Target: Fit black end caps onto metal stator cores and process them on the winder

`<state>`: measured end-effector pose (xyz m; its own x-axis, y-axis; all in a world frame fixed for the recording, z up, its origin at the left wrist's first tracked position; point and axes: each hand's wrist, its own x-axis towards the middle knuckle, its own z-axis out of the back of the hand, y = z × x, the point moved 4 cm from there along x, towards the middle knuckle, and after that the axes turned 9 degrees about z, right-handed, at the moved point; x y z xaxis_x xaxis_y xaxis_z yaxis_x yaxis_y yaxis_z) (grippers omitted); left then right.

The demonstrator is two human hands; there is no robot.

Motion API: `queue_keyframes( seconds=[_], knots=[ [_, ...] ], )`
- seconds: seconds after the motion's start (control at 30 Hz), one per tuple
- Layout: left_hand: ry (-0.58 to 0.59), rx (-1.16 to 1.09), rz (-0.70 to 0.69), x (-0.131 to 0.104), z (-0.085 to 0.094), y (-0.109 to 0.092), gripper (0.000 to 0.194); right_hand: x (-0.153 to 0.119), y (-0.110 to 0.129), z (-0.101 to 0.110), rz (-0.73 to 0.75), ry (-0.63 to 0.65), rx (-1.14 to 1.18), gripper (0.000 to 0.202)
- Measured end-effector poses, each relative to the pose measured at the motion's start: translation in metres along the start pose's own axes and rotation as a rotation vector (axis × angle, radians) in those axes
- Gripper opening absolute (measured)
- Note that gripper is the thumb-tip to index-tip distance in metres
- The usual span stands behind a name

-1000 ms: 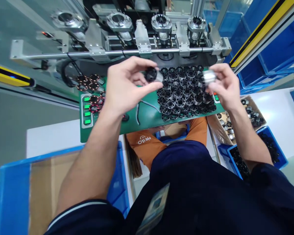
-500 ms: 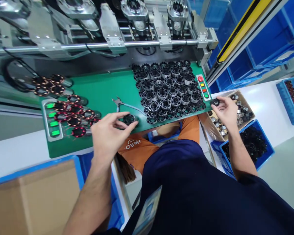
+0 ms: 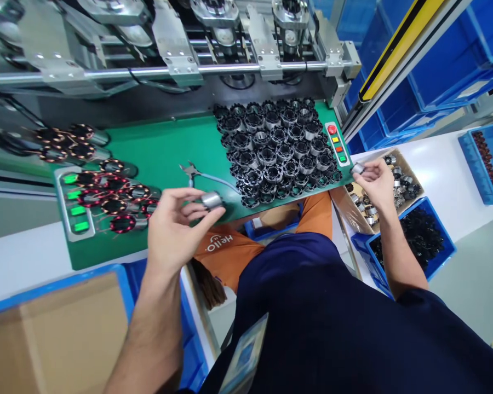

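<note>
My left hand [image 3: 181, 219] holds a motor stator core [image 3: 211, 201] between thumb and fingers above the front edge of the green work surface [image 3: 148, 137]. Its silver side faces up. A second, smaller-looking silver stator core [image 3: 357, 168] is pinched in my right hand [image 3: 376, 180], by the surface's right corner. Between the hands stand packed rows of stator cores with black toothed ends [image 3: 279, 153]. Side cutters [image 3: 193, 172] with greyish-blue handles lie beyond my left hand. Copper-wound stators [image 3: 123, 205] are grouped at the left.
A cardboard box of silver cores [image 3: 363, 210] and a blue bin of black parts [image 3: 421, 235] stand at right. Winding machinery [image 3: 225, 38] runs along the back. Button panels [image 3: 337, 143] flank the surface. A blue-rimmed tray [image 3: 123, 284] is at lower left.
Both held cores have turned: their black ends faced me before, and their silver sides show now. The whole view has shifted slightly.
</note>
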<state>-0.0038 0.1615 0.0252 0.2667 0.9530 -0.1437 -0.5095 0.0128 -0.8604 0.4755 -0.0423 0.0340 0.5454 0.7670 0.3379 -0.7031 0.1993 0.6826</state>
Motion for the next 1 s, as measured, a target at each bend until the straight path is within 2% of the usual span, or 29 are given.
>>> queue_keyframes(
  seconds=[0.07, 0.2, 0.27, 0.33, 0.4, 0.57, 0.73, 0.87, 1.0],
  knots=[
    [-0.048, 0.026, -0.054, -0.001, 0.006, -0.004, 0.053, -0.001, 0.002, 0.005, -0.002, -0.015, 0.026, 0.054],
    [-0.152, 0.251, -0.186, -0.003, 0.015, -0.017, 0.046, -0.003, 0.013, 0.014, 0.023, -0.029, 0.036, 0.047],
    [-0.176, 0.207, -0.155, -0.004, 0.017, -0.018, 0.050, -0.005, 0.019, 0.018, 0.033, -0.047, 0.037, 0.049],
    [-0.180, 0.149, -0.120, -0.006, 0.015, -0.018, 0.058, -0.007, 0.023, 0.021, 0.053, -0.068, 0.020, 0.060],
    [-0.177, 0.196, -0.131, -0.006, 0.009, -0.016, 0.058, -0.008, 0.025, 0.018, 0.092, -0.077, -0.038, 0.065],
    [-0.189, 0.416, -0.223, -0.004, -0.007, -0.005, 0.040, -0.013, 0.014, -0.004, 0.139, -0.093, -0.155, 0.052],
    [-0.245, 0.423, -0.262, -0.011, -0.006, -0.001, 0.042, -0.018, 0.005, -0.011, 0.123, -0.121, -0.191, 0.056],
    [-0.194, 0.447, -0.267, -0.014, -0.005, 0.000, 0.042, -0.020, 0.005, -0.010, 0.116, -0.097, -0.192, 0.055],
    [-0.198, 0.440, -0.257, -0.015, -0.008, 0.001, 0.038, -0.023, 0.006, -0.011, 0.122, -0.112, -0.196, 0.052]
  ],
)
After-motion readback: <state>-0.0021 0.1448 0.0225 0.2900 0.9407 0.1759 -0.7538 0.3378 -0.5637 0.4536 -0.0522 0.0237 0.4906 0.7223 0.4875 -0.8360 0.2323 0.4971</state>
